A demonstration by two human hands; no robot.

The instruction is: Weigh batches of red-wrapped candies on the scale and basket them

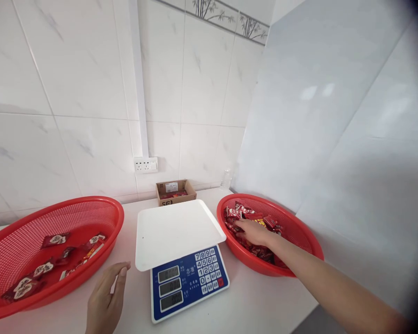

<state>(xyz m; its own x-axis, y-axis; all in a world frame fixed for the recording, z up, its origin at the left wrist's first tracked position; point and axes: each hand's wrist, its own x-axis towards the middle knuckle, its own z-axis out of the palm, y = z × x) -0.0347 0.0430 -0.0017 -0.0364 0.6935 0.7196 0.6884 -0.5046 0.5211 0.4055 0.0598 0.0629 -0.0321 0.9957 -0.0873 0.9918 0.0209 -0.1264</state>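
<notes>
My right hand (252, 232) reaches into the right red basket (313, 248), its fingers apart and touching a pile of small red packets (268, 221). Part of the fingertips is hidden among the packets. My left hand (107, 297) hovers over the table between the left red basket (116, 218) and the scale, thumb and forefinger tips together, with nothing in them. Between the two baskets stands a digital scale (191, 285) with a bare white pan (177, 232), a blue keypad panel and three displays. Several red packets with white labels (24, 287) lie in the left basket.
Behind the scale stands a small open cardboard box (165, 201) with red packets inside. A clear glass (226, 178) is beside the wall. A socket (146, 164) sits on the tiled wall, and a grey panel (320, 116) closes off the right side.
</notes>
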